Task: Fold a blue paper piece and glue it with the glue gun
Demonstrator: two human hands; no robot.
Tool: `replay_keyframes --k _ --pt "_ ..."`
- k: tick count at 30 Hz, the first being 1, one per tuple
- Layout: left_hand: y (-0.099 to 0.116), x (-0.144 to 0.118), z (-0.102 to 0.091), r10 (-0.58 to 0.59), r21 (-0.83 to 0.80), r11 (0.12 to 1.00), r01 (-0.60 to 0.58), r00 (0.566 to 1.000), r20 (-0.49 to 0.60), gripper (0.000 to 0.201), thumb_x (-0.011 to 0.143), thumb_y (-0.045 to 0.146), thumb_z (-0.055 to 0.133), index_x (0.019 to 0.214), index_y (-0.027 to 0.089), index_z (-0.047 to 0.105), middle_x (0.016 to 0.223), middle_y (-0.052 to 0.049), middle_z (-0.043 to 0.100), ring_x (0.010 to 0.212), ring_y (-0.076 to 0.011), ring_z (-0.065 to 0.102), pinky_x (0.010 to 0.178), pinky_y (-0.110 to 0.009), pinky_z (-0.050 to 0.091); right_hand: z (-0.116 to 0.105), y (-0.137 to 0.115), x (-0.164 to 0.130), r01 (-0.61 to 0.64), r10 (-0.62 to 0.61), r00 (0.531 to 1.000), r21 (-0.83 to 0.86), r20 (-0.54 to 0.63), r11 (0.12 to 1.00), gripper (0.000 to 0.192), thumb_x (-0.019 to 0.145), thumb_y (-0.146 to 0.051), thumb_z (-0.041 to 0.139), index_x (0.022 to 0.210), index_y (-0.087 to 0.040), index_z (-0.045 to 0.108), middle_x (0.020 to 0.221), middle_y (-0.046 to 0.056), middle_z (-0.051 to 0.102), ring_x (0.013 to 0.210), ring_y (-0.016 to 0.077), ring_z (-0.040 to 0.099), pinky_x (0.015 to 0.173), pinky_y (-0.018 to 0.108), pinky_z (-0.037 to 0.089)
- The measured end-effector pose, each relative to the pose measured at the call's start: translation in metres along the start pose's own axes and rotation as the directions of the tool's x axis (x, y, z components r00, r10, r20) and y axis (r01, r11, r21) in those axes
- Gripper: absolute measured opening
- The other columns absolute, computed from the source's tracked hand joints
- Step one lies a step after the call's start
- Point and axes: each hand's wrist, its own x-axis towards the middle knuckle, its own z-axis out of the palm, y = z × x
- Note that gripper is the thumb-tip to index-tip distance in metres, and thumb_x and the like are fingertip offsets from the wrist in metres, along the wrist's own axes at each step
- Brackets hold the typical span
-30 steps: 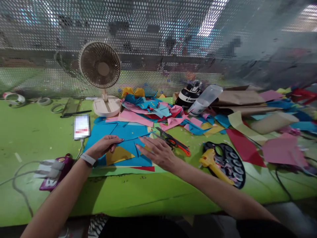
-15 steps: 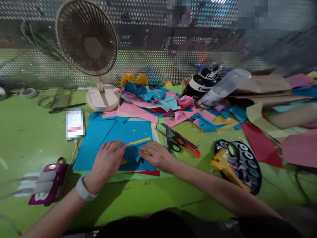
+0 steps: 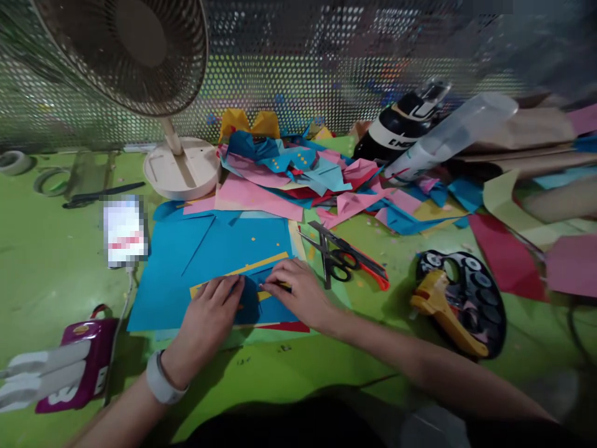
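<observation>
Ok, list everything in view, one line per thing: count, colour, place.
fan: one, beige, back left on the table
phone: one, screen blurred, left of the blue sheets
blue sheets: several, blue, centre, under both hands
paper pile: many, pink, blue, yellow, red, centre back
scissors: one pair, black and orange, right of the hands
glue gun: one, yellow, on a dark palette
bottle: one, clear, lying back right
tape rolls: at least two, far left
table: one, green
left hand: flat on the blue paper, wristband
right hand: fingertips pressing the blue paper
</observation>
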Motion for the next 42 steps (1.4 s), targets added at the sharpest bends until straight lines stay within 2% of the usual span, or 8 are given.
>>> replay_keyframes --k 4,7,15,24,28,30,34,42 --pt "-0.001 -0.001 0.002 0.012 0.004 1.000 -0.012 1.000 -0.002 0.040 0.086 0.009 0.049 0.125 0.014 0.055 0.119 -0.015 0.062 0.108 -0.0283 0.057 0.085 -0.043 0.053 0.001 -0.003 0.005 -0.063 0.063 0.998 -0.004 0.007 0.998 0.029 0.089 -0.044 0.057 0.074 -0.021 0.065 0.080 0.004 0.063 0.081 0.0203 0.055 0.073 0.035 0.041" --pt "-0.001 -0.002 0.003 0.009 -0.011 1.000 -0.009 1.000 -0.008 0.042 0.085 0.008 0.049 0.127 0.012 0.053 0.121 -0.015 0.060 0.110 -0.0286 0.056 0.087 -0.043 0.053 0.003 -0.006 0.005 -0.050 0.050 0.999 -0.031 -0.004 0.998 0.031 0.092 -0.043 0.052 0.074 -0.021 0.065 0.079 0.004 0.063 0.082 0.0199 0.056 0.074 0.035 0.041" --pt "-0.001 -0.002 0.003 0.007 -0.068 0.998 -0.009 1.000 -0.019 0.042 0.085 0.009 0.050 0.126 0.012 0.054 0.118 -0.017 0.062 0.106 -0.0297 0.058 0.085 -0.046 0.053 0.004 -0.004 -0.010 0.207 -0.218 0.975 -0.224 -0.028 0.952 0.030 0.097 -0.035 0.044 0.094 -0.023 0.071 0.083 0.006 0.060 0.076 0.0173 0.054 0.066 0.031 0.042" --pt "0.000 -0.001 0.002 0.020 -0.036 0.999 -0.021 0.999 -0.028 0.040 0.084 0.009 0.049 0.124 0.011 0.056 0.116 -0.016 0.062 0.106 -0.0296 0.058 0.085 -0.044 0.053 0.008 -0.001 -0.005 0.078 -0.072 0.996 0.109 -0.058 0.991 0.026 0.095 -0.034 0.047 0.098 -0.024 0.070 0.092 0.005 0.065 0.080 0.0157 0.063 0.071 0.028 0.051" --pt "0.000 -0.001 0.001 0.020 -0.032 0.999 -0.021 1.000 -0.022 0.041 0.084 0.009 0.050 0.125 0.011 0.055 0.117 -0.016 0.062 0.105 -0.0293 0.057 0.085 -0.044 0.053 0.008 -0.004 -0.002 -0.064 0.066 0.998 0.141 -0.012 0.988 0.022 0.092 -0.034 0.052 0.106 -0.022 0.064 0.086 0.003 0.069 0.080 0.0177 0.065 0.069 0.029 0.051" --pt "0.000 -0.001 0.001 0.016 -0.047 0.999 -0.017 1.000 -0.022 0.042 0.084 0.009 0.049 0.126 0.013 0.054 0.117 -0.015 0.061 0.105 -0.0283 0.058 0.086 -0.044 0.052 0.008 -0.005 -0.001 -0.114 0.114 0.993 0.132 0.010 0.985 0.019 0.091 -0.035 0.053 0.102 -0.022 0.062 0.083 0.003 0.069 0.078 0.0177 0.065 0.067 0.028 0.051" --pt "0.000 -0.002 0.001 0.024 -0.049 0.998 -0.026 0.999 -0.028 0.040 0.085 0.010 0.049 0.123 0.015 0.056 0.116 -0.014 0.062 0.106 -0.0279 0.057 0.086 -0.043 0.052 0.008 -0.007 -0.001 -0.088 0.087 0.996 0.116 0.010 0.989 0.017 0.091 -0.037 0.053 0.090 -0.023 0.063 0.085 0.002 0.069 0.078 0.0167 0.064 0.067 0.027 0.049" --pt "0.000 -0.002 0.000 0.026 -0.058 0.998 -0.028 0.999 -0.034 0.040 0.084 0.008 0.050 0.123 0.013 0.056 0.117 -0.015 0.061 0.107 -0.0282 0.057 0.086 -0.043 0.053 0.011 -0.007 0.000 -0.049 0.051 0.998 0.069 -0.025 0.996 0.017 0.092 -0.034 0.053 0.087 -0.022 0.065 0.084 0.002 0.068 0.078 0.0159 0.061 0.070 0.027 0.045"
